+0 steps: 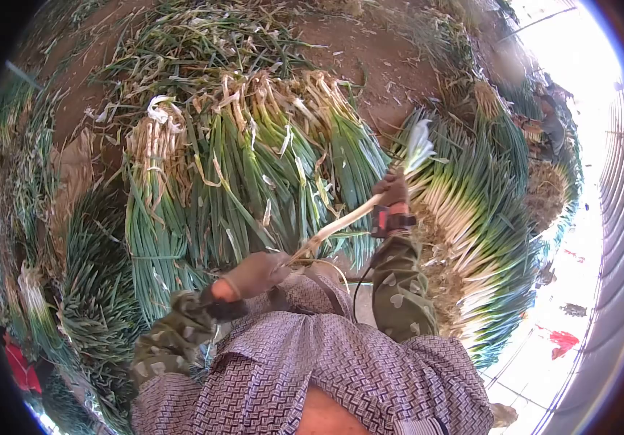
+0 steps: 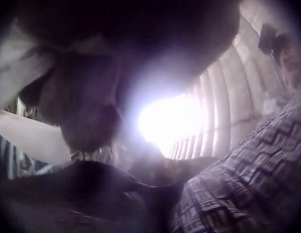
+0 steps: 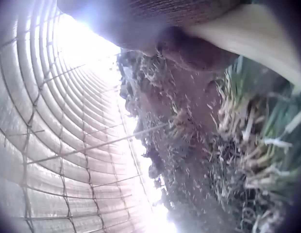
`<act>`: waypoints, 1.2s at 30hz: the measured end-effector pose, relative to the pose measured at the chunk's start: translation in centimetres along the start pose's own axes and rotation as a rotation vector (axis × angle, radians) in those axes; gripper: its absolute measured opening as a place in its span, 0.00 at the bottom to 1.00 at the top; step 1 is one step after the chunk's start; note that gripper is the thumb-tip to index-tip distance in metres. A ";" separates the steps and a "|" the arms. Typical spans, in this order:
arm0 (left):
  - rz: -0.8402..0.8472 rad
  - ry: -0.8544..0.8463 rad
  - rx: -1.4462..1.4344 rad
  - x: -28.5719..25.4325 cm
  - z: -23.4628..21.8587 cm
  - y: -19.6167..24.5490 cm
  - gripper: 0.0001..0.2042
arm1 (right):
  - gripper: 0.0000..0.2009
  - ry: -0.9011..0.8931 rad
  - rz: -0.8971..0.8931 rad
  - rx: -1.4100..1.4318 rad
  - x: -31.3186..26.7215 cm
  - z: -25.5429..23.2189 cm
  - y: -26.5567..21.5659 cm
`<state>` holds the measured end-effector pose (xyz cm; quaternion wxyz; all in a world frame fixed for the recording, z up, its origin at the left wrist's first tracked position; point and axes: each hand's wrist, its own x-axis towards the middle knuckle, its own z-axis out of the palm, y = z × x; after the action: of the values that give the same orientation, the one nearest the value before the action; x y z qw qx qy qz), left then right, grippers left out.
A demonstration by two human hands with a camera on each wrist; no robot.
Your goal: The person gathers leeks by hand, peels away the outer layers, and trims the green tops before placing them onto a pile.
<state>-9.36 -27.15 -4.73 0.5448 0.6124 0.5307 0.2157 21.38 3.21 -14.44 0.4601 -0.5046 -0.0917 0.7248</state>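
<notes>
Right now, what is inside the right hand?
The right hand grips a pale stalk, with whitish leaves showing beyond. The stretch inside the grip is covered from view.

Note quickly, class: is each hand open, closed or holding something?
Left hand: closed, holding one end of the pale stalk.
Right hand: closed around the same stalk.

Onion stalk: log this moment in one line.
left hand: grips onion stalk | right hand: grips it nearer leafy tip | onion bundles: lying beyond hands
</notes>
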 end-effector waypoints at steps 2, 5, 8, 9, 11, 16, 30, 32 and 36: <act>0.105 -0.251 0.374 -2.0 -3.1 -0.6 0.12 | 0.20 0.008 -0.011 0.008 1.4 -4.2 -3.6; -0.143 -0.580 0.860 -2.3 -9.5 -2.9 0.09 | 0.19 0.158 -0.056 -0.093 1.0 -8.5 -6.9; -0.125 0.259 1.135 0.0 -22.2 -7.6 0.08 | 0.18 0.210 -0.070 -0.278 -0.8 -11.6 -6.4; -0.050 0.644 1.048 0.9 -28.6 -9.3 0.08 | 0.18 0.255 -0.107 -0.371 -2.5 -11.0 -6.1; -0.116 1.322 0.823 0.5 -32.7 0.7 0.14 | 0.19 0.307 -0.166 -0.488 -4.5 -11.1 -4.8; 0.223 0.575 -0.172 5.3 -20.8 -6.6 0.22 | 0.17 0.192 -0.354 -0.836 -6.7 -9.4 -1.4; -0.111 0.754 -1.106 5.7 1.0 -23.7 0.25 | 0.16 -0.661 -0.435 -1.713 -16.6 -1.0 12.6; -0.276 0.749 -0.424 3.3 0.5 -18.2 0.23 | 0.16 -0.663 -0.514 -1.630 -16.7 -2.3 12.1; -0.257 0.777 -1.152 4.0 0.1 -13.6 0.22 | 0.17 -0.583 -0.687 -1.594 -17.6 -4.5 10.7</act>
<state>-13.57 -25.74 -18.23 0.5746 0.0379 0.5561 0.5992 20.08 -17.61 -11.56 0.1243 -0.4148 -0.8225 0.3688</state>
